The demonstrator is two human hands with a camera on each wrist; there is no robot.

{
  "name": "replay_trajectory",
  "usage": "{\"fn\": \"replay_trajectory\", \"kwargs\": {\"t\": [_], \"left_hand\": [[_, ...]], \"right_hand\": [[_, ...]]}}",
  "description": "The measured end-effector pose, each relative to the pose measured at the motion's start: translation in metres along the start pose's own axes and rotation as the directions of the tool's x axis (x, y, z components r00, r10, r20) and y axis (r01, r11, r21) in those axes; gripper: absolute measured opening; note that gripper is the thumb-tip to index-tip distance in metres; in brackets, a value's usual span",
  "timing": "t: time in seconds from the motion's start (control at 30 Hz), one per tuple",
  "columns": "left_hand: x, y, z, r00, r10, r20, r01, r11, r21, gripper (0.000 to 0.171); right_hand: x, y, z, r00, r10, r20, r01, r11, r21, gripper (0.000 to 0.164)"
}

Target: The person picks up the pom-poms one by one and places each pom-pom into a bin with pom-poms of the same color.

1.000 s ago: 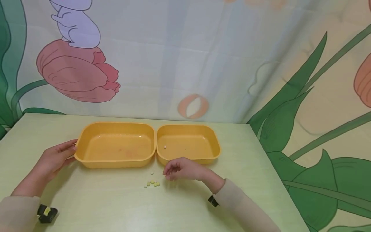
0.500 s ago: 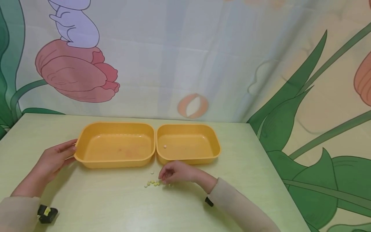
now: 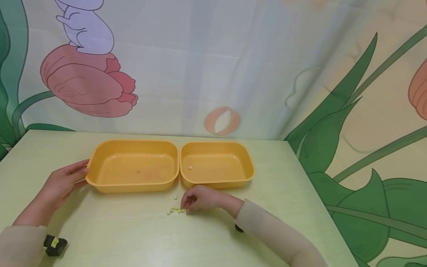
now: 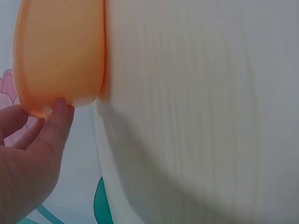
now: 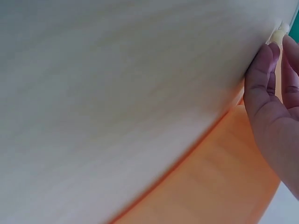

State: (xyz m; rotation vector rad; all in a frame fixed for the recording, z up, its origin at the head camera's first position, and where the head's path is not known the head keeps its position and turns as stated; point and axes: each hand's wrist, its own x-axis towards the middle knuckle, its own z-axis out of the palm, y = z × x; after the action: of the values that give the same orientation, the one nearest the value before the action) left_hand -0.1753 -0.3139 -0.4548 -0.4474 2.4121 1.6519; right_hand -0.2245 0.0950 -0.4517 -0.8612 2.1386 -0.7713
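Note:
My left hand rests its fingertips against the outer left end of the larger yellow tray. In the left wrist view its thumb and fingers touch the tray's end wall from outside. In front of the smaller yellow tray, my right hand is low over the table, thumb and fingers bent with a gap between them. Its fingertips are right at a loose cluster of small pale-yellow, tablet-like pieces. In the right wrist view, a pale-yellow piece shows just beyond the fingertips.
Inside the smaller tray lies one small pinkish piece. A single pale piece sits apart from the cluster, nearer the trays. The trays stand side by side on a pale green table, before a printed curtain.
My right hand has moved left and slightly toward me, from beside the smaller tray to the edge of the tablet-like pieces. The left hand and both trays have stayed put.

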Motion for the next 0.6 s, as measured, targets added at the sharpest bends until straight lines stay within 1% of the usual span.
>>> {"fn": "replay_trajectory", "kwargs": {"t": [0.33,0.47,0.6], "left_hand": [[0.0012,-0.0012,-0.0001,1.0,-0.002,0.003,0.002,1.0,-0.013,0.063],[0.001,-0.0006,0.0001,1.0,-0.003,0.004,0.003,1.0,-0.015,0.063],[-0.0009,0.0008,-0.0005,1.0,-0.001,0.008,0.001,1.0,-0.002,0.062]], "right_hand": [[0.0038,-0.004,-0.0001,1.0,-0.002,0.029,0.003,0.999,-0.049,0.013],[0.0051,-0.0038,0.0021,0.999,-0.023,0.028,0.025,0.998,-0.06,0.013],[0.0071,-0.0021,0.0056,1.0,-0.019,0.015,0.02,0.998,-0.064,0.013]]}}
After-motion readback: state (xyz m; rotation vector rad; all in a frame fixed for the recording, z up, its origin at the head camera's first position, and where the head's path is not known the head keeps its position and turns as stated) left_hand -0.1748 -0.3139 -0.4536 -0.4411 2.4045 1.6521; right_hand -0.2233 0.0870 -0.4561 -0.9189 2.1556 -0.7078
